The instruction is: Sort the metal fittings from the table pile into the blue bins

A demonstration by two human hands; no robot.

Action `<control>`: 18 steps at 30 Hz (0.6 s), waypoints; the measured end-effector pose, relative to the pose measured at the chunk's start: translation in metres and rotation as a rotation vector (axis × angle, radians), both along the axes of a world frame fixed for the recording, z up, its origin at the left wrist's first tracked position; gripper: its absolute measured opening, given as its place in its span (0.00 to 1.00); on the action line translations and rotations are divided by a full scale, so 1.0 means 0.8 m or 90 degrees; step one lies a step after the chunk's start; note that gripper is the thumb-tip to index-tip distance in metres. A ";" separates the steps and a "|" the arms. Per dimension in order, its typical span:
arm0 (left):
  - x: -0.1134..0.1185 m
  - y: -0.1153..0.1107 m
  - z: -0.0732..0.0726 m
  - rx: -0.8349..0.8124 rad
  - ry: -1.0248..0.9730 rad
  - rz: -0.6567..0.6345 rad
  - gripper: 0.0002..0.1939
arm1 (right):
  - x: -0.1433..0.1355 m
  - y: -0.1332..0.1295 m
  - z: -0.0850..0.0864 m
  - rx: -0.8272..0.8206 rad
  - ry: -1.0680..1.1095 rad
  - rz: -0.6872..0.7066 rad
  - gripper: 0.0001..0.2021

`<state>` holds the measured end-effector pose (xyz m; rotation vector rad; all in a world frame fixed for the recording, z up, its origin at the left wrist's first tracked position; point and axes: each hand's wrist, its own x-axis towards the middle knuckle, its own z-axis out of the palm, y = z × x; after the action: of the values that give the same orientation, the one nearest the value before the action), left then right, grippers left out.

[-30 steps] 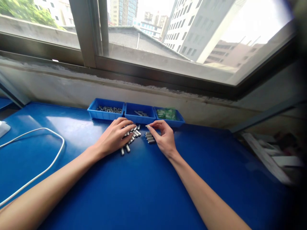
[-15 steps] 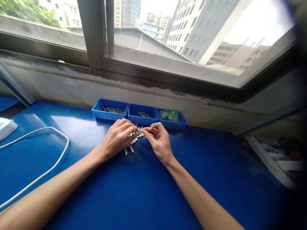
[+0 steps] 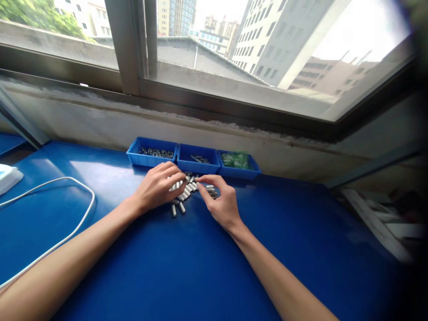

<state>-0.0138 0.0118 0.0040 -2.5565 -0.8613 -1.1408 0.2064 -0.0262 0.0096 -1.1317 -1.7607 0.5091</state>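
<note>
My left hand [image 3: 162, 185] is over the left side of a pile of short silvery metal rods [image 3: 187, 191], its fingers bent and closing near the pile. What they hold, if anything, is too small to make out. To the right, my right hand [image 3: 222, 200] has thumb and index fingertip brought together at the pile's upper right edge; anything between them is unclear. Behind the right fingers lies a second small group of similar rods [image 3: 211, 191]. Two loose rods [image 3: 181, 207] lie at the pile's front. My hands hide part of the rods.
Behind the pile stand three blue bins: one with small metal parts [image 3: 129, 157], one with a few metal rods [image 3: 197, 167], one with green-and-clear plastic packets [image 3: 239, 173]. A white cable [image 3: 92, 200] curves across the blue table [image 3: 174, 267] at left, near a white device [image 3: 9, 179].
My hands have moved apart; the left shifted left and the right fingers came off the left's fingertips. More of the pile and the second rod group now show.
</note>
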 end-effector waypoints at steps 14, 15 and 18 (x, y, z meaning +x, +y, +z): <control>-0.039 0.023 -0.012 -0.062 -0.136 0.229 0.11 | 0.019 0.004 -0.009 -0.036 -0.215 -0.090 0.08; -0.035 0.021 -0.012 -0.075 -0.116 0.204 0.12 | 0.017 0.004 -0.010 -0.030 -0.190 -0.068 0.07; -0.026 0.016 -0.012 -0.102 -0.045 0.128 0.13 | 0.013 0.004 -0.011 0.002 -0.145 -0.021 0.06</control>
<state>-0.0344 0.0245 -0.0053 -2.4928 -1.2422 -1.1487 0.2166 -0.0233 0.0010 -1.2544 -1.9323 0.3681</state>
